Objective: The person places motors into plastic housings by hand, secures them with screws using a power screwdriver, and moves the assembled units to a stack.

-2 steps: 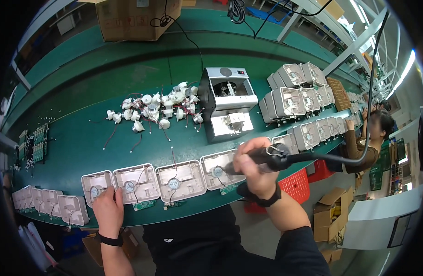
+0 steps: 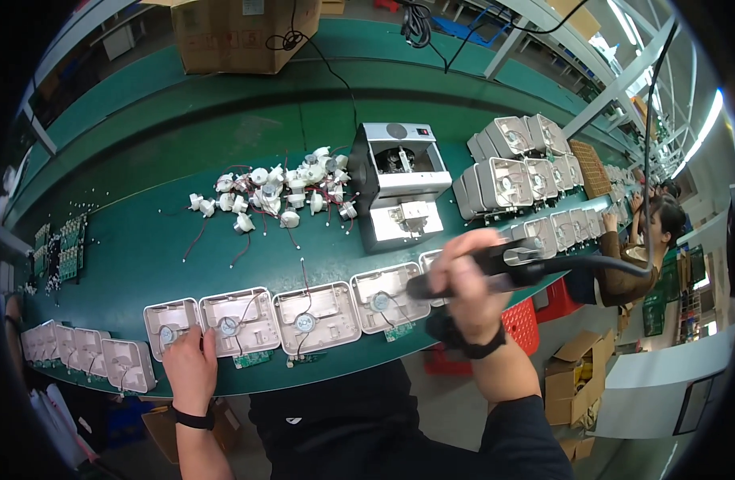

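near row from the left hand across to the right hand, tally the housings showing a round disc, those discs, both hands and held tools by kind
Open white housings: 4
Round discs: 4
Hands, left hand and right hand: 2
Corded handheld tool: 1
Total: 11

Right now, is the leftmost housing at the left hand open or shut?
Open: no cover lies over the housing; its hollow inside and round part show.

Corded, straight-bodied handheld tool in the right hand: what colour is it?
Mostly black handheld tool; head view.
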Demonstrator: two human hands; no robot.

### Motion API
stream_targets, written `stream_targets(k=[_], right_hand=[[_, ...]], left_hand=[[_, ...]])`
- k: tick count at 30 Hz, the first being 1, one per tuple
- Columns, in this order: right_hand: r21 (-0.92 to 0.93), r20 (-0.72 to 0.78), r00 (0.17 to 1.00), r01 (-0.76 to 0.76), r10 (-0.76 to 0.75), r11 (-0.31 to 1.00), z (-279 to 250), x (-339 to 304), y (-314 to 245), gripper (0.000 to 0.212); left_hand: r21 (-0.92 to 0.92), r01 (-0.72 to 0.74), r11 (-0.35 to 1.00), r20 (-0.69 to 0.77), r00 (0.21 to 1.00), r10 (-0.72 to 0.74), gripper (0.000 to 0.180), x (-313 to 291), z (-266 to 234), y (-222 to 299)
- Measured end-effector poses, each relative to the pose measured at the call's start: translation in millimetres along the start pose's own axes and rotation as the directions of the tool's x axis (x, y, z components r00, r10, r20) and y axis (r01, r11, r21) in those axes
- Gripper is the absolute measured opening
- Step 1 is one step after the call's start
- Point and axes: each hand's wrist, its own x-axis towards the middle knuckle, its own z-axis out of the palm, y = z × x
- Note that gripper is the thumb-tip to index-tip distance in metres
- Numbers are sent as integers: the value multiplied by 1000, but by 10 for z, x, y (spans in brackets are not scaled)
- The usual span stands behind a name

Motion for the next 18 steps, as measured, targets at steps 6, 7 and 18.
stream_targets(k=[6, 7, 18], right_hand=[[-65, -165, 969, 175, -184, 982, -162, 773, 77, 12], [-122, -148, 972, 166, -183, 979, -167, 817, 114, 12], [171, 187, 979, -116, 83, 978, 237, -95, -341, 29]], left_hand=[[8, 0, 1000, 8, 1000, 0, 27, 50, -28, 33], [4, 17, 1000, 18, 1000, -17, 27, 42, -35, 33], [5, 26, 1000, 29, 999, -26, 28, 35, -32, 4]])
